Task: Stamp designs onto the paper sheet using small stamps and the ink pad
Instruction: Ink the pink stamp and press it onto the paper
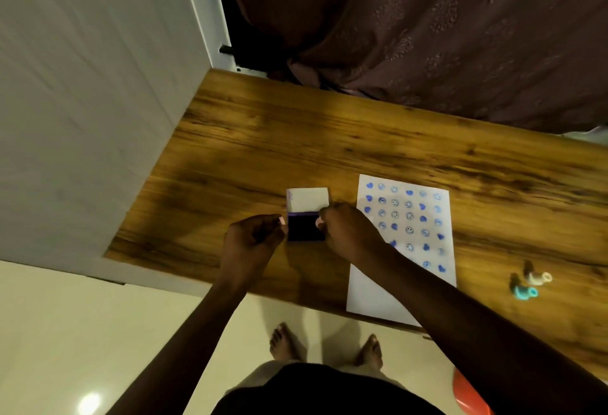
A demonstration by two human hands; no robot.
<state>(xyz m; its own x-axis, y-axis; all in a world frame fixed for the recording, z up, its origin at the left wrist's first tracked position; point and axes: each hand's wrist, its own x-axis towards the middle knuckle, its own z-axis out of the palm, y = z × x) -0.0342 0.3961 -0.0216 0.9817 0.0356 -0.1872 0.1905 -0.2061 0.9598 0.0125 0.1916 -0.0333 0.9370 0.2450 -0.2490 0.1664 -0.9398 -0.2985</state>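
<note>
Head view: square ink pad (pixel 305 227), woodgrain table (pixel 263 138)

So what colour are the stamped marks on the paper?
Blue hearts and smiley faces on the paper sheet, seen from the head view.

The ink pad (pixel 305 226) sits open on the wood table (pixel 362 138), dark ink facing up, its white lid (pixel 307 199) flipped back on the far side. Just right of it lies the paper (pixel 378 296), its far half covered in rows of blue hearts and smiley faces, near end blank. Two small stamps, a white one (pixel 539 278) and a teal one (pixel 524 293), lie tipped over right of the paper.
</note>
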